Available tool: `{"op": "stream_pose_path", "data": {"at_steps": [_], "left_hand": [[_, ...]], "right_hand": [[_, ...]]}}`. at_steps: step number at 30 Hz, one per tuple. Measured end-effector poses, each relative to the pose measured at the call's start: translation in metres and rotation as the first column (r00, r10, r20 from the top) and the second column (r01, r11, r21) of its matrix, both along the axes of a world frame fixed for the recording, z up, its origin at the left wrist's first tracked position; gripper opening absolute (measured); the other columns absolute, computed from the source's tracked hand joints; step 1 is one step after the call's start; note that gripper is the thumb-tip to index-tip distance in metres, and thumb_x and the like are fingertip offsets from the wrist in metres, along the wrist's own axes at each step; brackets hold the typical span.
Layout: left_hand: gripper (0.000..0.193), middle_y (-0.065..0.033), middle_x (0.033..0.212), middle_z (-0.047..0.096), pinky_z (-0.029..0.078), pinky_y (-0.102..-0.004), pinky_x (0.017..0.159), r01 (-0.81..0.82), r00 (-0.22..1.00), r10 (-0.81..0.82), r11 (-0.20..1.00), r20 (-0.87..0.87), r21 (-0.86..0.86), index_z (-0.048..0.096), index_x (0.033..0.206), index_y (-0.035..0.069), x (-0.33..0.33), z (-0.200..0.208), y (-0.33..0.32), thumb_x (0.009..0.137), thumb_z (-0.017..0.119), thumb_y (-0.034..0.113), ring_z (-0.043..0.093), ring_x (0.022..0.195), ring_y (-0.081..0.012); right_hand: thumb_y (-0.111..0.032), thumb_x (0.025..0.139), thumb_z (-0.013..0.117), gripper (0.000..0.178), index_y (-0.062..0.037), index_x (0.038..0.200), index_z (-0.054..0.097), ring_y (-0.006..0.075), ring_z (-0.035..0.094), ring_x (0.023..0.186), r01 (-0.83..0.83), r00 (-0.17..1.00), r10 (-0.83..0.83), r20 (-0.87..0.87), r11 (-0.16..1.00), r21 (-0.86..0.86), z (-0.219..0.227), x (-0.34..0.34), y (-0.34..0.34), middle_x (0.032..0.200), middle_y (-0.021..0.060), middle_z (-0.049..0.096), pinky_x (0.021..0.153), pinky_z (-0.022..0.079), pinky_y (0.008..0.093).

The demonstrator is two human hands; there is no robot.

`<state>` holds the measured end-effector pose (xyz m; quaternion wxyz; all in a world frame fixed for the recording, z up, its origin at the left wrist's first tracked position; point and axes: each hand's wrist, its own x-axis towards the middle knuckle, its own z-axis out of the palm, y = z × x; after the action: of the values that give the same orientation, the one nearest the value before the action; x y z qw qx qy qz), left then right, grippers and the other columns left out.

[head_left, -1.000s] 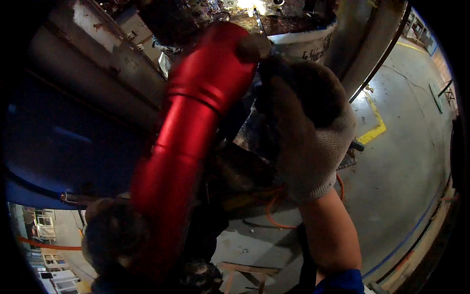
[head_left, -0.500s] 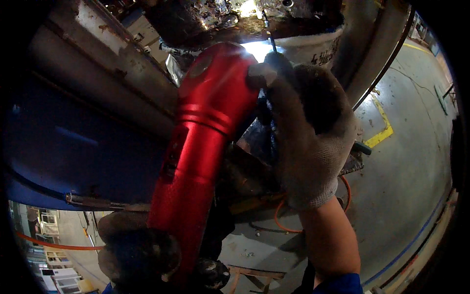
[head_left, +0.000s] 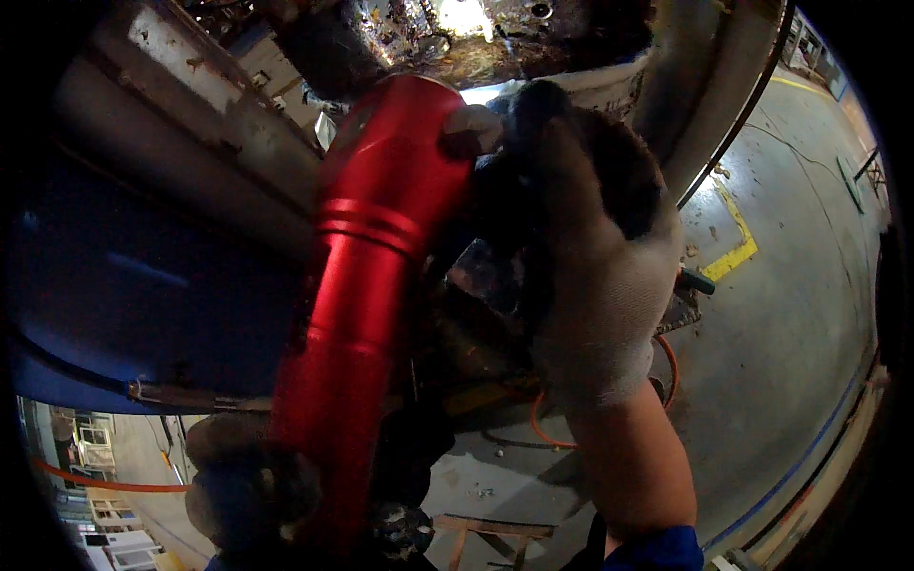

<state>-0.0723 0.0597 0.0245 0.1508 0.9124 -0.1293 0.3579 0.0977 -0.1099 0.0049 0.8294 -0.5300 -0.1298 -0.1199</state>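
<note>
A large red flashlight [head_left: 357, 295] rises from the lower middle, tilted slightly right, its head close to a greasy metal part [head_left: 486, 57] lit by a bright spot. Around its lower barrel my gloved left hand [head_left: 248, 485] is closed, largely in shadow. My right hand [head_left: 609, 257], in a grey glove blackened at the fingers, is beside the flashlight's head. Its fingers are bent together, with the thumb against or just in front of the red head. Whatever those fingers hold is lost in the dark.
Rusty metal beams [head_left: 181, 105] flank the greasy part, with a dark blue panel [head_left: 143, 276] at left. A slim metal tool [head_left: 190, 395] on a black hose lies near my left hand. An orange hose [head_left: 671, 366] loops below my right wrist. Yellow tape [head_left: 738, 247] marks the floor.
The flashlight has shifted a little left. My right hand has moved slightly left too, and the thin dark rod seen above its fingertips is out of sight now.
</note>
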Motion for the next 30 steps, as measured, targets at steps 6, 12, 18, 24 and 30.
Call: {"op": "stream_pose_path", "data": {"at_steps": [6, 12, 18, 24, 30], "left_hand": [[0.042, -0.0134, 0.113, 0.071, 0.055, -0.0389, 0.09, -0.016, 1.0, 0.016, 0.999, 0.011, 0.035, 0.071, 0.115, 0.007, -0.004, 0.005, -0.001, 0.084, 0.082, 0.032, 0.068, 0.104, -0.0298], [0.042, -0.0132, 0.113, 0.071, 0.055, -0.0388, 0.09, -0.038, 0.999, 0.035, 0.993, 0.026, 0.112, 0.071, 0.115, 0.007, -0.006, 0.004, 0.011, 0.083, 0.083, 0.032, 0.069, 0.104, -0.03], [0.044, -0.0139, 0.116, 0.072, 0.055, -0.0407, 0.09, -0.124, 0.989, 0.125, 0.992, -0.084, 0.019, 0.072, 0.114, 0.008, 0.001, 0.022, -0.027, 0.079, 0.086, 0.031, 0.069, 0.105, -0.0314], [0.039, -0.0138, 0.117, 0.071, 0.056, -0.0408, 0.086, 0.061, 0.995, -0.076, 0.976, -0.065, -0.209, 0.072, 0.11, 0.015, -0.005, 0.02, -0.03, 0.075, 0.087, 0.022, 0.068, 0.102, -0.031], [0.04, -0.0135, 0.117, 0.071, 0.056, -0.0394, 0.083, 0.106, 0.984, -0.128, 0.979, -0.123, -0.177, 0.072, 0.111, 0.015, -0.013, 0.003, -0.02, 0.075, 0.086, 0.022, 0.068, 0.098, -0.0298]], "right_hand": [[-0.007, 0.095, 0.07, 0.016, 0.002, 0.108, 0.07, 0.0103, 0.067, 0.082, 0.128, 0.985, -0.11, 0.13, 0.983, -0.136, -0.005, -0.001, 0.0, 0.092, 0.0043, 0.072, 0.074, 0.054, 0.0261], [-0.009, 0.09, 0.075, 0.018, 0.0011, 0.104, 0.069, 0.0163, 0.072, 0.077, 0.105, 0.992, -0.092, 0.091, 0.984, -0.145, 0.002, -0.001, -0.003, 0.087, 0.0131, 0.075, 0.071, 0.056, 0.0309], [-0.002, 0.091, 0.071, 0.015, 0.0017, 0.105, 0.069, 0.0107, 0.068, 0.081, 0.245, 0.954, -0.15, 0.261, 0.891, -0.383, -0.002, -0.012, -0.019, 0.093, 0.0062, 0.073, 0.074, 0.055, 0.026], [0.0, 0.088, 0.072, 0.017, 0.0021, 0.104, 0.068, 0.0102, 0.067, 0.083, 0.434, 0.851, -0.096, 0.517, 0.683, -0.587, -0.004, -0.027, -0.041, 0.093, 0.0081, 0.072, 0.075, 0.054, 0.0256], [0.0, 0.09, 0.069, 0.021, 0.0041, 0.11, 0.066, 0.013, 0.068, 0.089, 0.456, 0.826, -0.14, 0.545, 0.734, -0.503, -0.003, -0.023, -0.05, 0.101, 0.0099, 0.073, 0.079, 0.055, 0.0275]]}}
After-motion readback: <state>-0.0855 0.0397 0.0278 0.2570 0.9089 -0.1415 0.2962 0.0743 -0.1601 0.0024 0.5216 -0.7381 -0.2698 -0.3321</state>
